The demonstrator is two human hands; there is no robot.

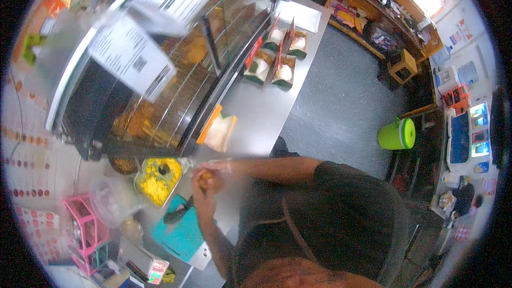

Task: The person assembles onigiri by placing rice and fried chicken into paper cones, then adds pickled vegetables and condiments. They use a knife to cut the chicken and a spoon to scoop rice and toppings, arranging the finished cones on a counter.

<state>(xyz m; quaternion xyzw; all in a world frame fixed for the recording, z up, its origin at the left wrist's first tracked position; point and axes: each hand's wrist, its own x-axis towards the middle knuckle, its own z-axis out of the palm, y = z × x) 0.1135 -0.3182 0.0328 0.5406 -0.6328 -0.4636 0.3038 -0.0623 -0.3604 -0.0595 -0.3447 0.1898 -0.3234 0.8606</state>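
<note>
My right hand [219, 170] and my left hand [202, 192] meet at the counter's near edge, fingers closed together. Motion blur and overlap hide most of what is between them; a small golden-brown patch shows there. Something clear, like a thin plastic glove, wraps the right wrist. Left of the hands sits a metal tray of chopped yellow food [156, 188] with a dark round thing in it. Beside my left hand, a black utensil [177, 212] lies over a teal cutting board [178, 234]. Farther along the counter stands an open paper box with white rice [219, 132].
Several filled rice boxes [281, 61] stand toward the counter's far end. A glass food display case [176, 74] rises at the left, papers stuck on it. A pink rack [85, 226] and a scale [156, 271] are at lower left. A green bin [397, 134] stands on the floor.
</note>
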